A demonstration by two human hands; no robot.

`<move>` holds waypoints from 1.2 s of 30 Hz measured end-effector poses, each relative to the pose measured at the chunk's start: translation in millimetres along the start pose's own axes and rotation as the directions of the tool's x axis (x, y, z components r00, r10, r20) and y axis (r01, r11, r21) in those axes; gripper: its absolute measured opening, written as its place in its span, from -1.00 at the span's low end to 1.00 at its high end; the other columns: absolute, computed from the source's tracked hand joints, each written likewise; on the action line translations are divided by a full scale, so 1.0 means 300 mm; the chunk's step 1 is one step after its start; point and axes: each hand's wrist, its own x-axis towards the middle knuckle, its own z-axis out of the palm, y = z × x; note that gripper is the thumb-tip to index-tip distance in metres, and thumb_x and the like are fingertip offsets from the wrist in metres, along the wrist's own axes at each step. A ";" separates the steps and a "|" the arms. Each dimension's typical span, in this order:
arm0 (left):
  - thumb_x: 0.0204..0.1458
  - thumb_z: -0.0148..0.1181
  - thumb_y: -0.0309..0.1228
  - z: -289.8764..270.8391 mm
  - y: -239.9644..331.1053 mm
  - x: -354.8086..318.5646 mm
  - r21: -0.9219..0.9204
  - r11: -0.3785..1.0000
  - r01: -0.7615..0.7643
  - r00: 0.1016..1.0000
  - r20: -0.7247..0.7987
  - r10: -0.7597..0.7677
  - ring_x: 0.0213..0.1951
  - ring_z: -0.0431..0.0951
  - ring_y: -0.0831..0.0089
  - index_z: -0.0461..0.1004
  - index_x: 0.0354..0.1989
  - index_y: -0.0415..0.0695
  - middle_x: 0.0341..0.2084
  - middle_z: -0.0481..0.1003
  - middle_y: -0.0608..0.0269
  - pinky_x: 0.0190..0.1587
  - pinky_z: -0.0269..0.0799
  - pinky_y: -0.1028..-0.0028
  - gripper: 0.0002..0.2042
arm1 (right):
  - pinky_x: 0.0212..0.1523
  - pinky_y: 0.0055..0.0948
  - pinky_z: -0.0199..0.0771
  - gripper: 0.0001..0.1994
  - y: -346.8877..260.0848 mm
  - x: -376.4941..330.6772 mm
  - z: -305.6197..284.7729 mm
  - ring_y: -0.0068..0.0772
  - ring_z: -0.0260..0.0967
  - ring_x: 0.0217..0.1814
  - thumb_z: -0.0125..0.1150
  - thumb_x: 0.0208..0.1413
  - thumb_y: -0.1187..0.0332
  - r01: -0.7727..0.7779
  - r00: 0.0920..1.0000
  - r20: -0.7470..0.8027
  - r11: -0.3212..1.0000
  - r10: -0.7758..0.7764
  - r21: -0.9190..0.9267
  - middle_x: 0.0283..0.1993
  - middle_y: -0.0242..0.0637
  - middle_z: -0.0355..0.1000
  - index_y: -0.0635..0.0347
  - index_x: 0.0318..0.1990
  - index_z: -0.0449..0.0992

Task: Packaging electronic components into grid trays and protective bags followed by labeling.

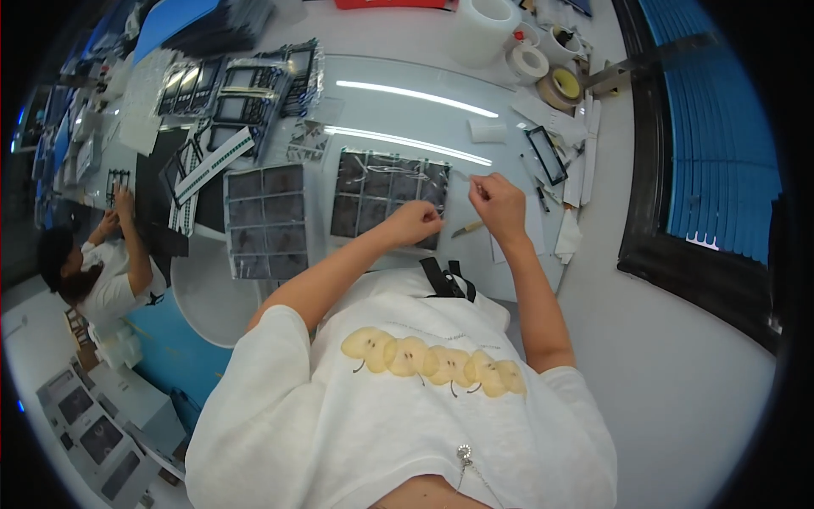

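A clear-wrapped tray of dark rectangular panels [360,182] lies on the glass-topped table before me, with shiny, wrinkled film across its upper part. My left hand [415,223] is over the tray's lower right side, fingers curled and pinched together. Just right of the tray, my right hand [498,204] is raised with thumb and fingers pressed together. Whatever either pinch holds is too small or hidden to make out. Between the hands lies a knife with a pale handle [467,228]. A second similar tray [267,222] sits to the left.
Dark frames [246,106] are piled at the back left, near a white-and-green strip [214,165]. At the right are a dark rectangular frame [546,155], tape rolls [560,87] and a roll of clear film [485,32]. A white bin [203,293] stands lower left; a co-worker [106,263] works beyond.
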 end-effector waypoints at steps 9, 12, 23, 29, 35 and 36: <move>0.20 -0.07 -0.36 -0.087 -0.116 -0.128 -0.840 0.533 -0.103 0.969 -0.206 -0.138 -0.60 0.22 0.70 0.45 -0.01 -0.17 -0.51 0.39 0.41 -0.62 0.06 0.70 -0.72 | -0.57 -0.37 0.43 -0.96 -0.101 0.089 0.284 -0.26 0.43 -0.53 0.18 -0.12 0.39 0.545 0.832 0.223 0.823 -0.507 -0.162 -0.54 -0.34 0.37 0.10 -0.51 0.49; 0.21 -0.18 -0.27 -0.134 -0.151 -0.069 -0.934 0.348 -0.080 0.969 -0.155 -0.193 -0.63 0.22 0.67 0.44 -0.05 -0.20 -0.51 0.40 0.33 -0.67 0.05 0.68 -0.67 | -0.57 -0.37 0.44 -0.96 -0.110 0.077 0.304 -0.32 0.45 -0.52 0.15 -0.12 0.40 0.662 0.736 0.338 0.729 -0.587 -0.174 -0.53 -0.36 0.35 0.11 -0.51 0.47; 0.10 -0.14 -0.25 -0.169 -0.176 -0.014 -0.690 0.723 -0.032 0.899 -0.336 -0.282 -0.66 0.29 0.55 0.43 -0.29 -0.17 -0.55 0.45 0.23 -0.71 0.09 0.54 -0.73 | -0.60 -0.44 0.42 -0.91 -0.100 -0.004 0.335 -0.44 0.42 -0.54 0.11 -0.10 0.41 0.813 0.576 0.417 0.548 -0.703 -0.198 -0.52 -0.41 0.33 0.15 -0.41 0.50; 0.10 -0.10 -0.26 -0.149 -0.235 -0.012 -0.022 0.998 -0.063 0.717 -0.697 0.030 -0.44 0.50 0.06 0.43 -0.25 -0.17 -0.50 0.49 0.08 -0.36 0.40 0.18 -0.74 | -0.58 -0.38 0.45 -0.94 -0.095 -0.050 0.377 -0.38 0.43 -0.56 0.10 -0.17 0.39 0.814 0.571 0.455 0.542 -0.683 -0.208 -0.51 -0.36 0.33 0.14 -0.52 0.45; 0.06 0.01 -0.46 -0.115 -0.203 -0.152 0.375 0.924 -0.068 0.608 -0.719 0.337 -0.29 0.49 0.02 0.42 -0.16 -0.13 -0.30 0.40 0.06 -0.23 0.41 0.18 -0.82 | -0.57 -0.35 0.45 -0.91 -0.147 -0.100 0.374 -0.32 0.45 -0.52 0.13 -0.15 0.40 0.701 0.693 0.483 0.657 -0.535 -0.278 -0.46 -0.28 0.36 0.16 -0.43 0.45; 0.03 0.02 -0.51 -0.111 -0.209 -0.163 0.415 0.905 -0.091 0.649 -0.665 0.370 -0.27 0.49 0.05 0.42 -0.15 -0.11 -0.25 0.38 0.08 -0.23 0.41 0.18 -0.80 | -0.57 -0.35 0.45 -0.91 -0.166 -0.110 0.365 -0.32 0.45 -0.52 0.13 -0.15 0.40 0.704 0.690 0.484 0.655 -0.537 -0.277 -0.46 -0.28 0.36 0.16 -0.43 0.45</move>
